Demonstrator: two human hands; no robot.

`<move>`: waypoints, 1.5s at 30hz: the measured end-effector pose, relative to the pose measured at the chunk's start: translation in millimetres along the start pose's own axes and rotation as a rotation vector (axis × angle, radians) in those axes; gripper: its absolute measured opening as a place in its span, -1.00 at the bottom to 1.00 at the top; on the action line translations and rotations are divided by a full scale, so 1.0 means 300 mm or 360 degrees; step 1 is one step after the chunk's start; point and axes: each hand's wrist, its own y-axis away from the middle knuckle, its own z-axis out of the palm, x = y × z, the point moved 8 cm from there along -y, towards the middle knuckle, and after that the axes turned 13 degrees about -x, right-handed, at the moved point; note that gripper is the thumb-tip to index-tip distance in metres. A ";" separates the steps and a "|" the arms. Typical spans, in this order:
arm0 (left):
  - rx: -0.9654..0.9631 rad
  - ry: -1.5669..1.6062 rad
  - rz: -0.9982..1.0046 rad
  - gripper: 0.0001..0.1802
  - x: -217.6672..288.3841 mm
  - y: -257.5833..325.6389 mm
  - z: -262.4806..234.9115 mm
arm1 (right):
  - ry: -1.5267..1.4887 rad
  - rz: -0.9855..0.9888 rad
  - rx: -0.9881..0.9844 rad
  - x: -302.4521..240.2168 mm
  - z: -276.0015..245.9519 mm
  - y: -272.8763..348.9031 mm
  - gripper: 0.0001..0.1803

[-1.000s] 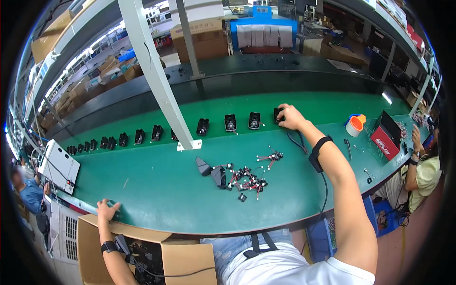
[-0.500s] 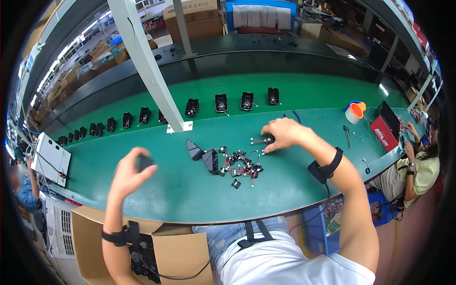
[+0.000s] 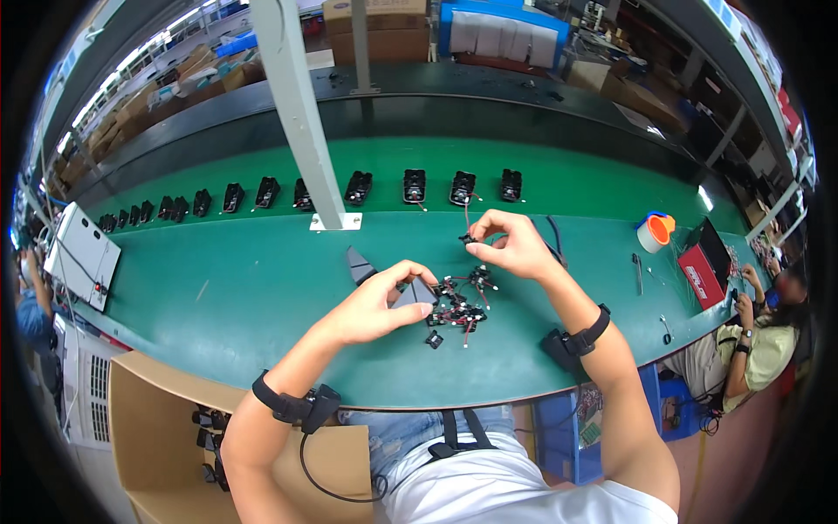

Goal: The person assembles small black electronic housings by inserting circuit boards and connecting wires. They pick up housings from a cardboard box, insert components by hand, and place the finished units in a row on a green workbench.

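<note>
My left hand [image 3: 380, 306] is closed around a dark grey, wedge-shaped plastic housing [image 3: 416, 293] at the left side of a pile of small parts. My right hand [image 3: 511, 247] pinches a small black part with wires [image 3: 469, 237] between thumb and fingers, above the table and beyond the pile. Below it lies the pile of small black parts [image 3: 458, 313] with red and black wires and white plugs. A second grey housing [image 3: 359, 265] rests just beyond my left hand, partly covered by it. One small black part [image 3: 434, 339] lies apart, nearer me.
Black units [image 3: 414, 187] stand in a row along the green strip behind the table. A white post [image 3: 305, 131] rises from the table. To the right are an orange-and-white tape roll [image 3: 653, 234], tweezers [image 3: 638, 272] and a red box [image 3: 705, 266]. A cardboard box [image 3: 166, 419] stands lower left; a co-worker [image 3: 759, 341] sits right.
My left hand has moved right, from the bare left part of the table to the pile's edge. My right hand has lifted the small wired part slightly away from me. The view has shifted a little.
</note>
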 end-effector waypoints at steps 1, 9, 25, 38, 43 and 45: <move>0.0021 0.0083 -0.0047 -0.57 -0.003 0.011 -0.011 | -0.0020 -0.0049 0.0040 -0.020 0.002 -0.004 -0.79; 0.0453 -0.0409 -0.0168 -0.70 0.034 0.021 -0.087 | 0.0468 -0.0561 -0.0058 -0.283 0.152 -0.013 -0.80; 0.1059 -0.1611 0.0057 -0.63 0.195 0.082 -0.048 | -0.0037 -0.0305 -0.0056 -0.284 0.201 -0.023 -0.80; 0.1111 -0.1813 0.0074 -0.54 0.244 0.080 -0.010 | -0.0898 -0.0066 -0.0227 -0.208 0.245 -0.024 -0.79; 0.1037 -0.1395 -0.0027 -0.50 0.235 0.067 -0.024 | -0.1113 -0.0094 -0.0117 -0.174 0.240 -0.029 -0.85; 0.0968 -0.0887 -0.0110 -0.47 0.213 0.072 -0.043 | -0.1034 -0.0197 -0.0026 -0.195 0.211 -0.030 -0.86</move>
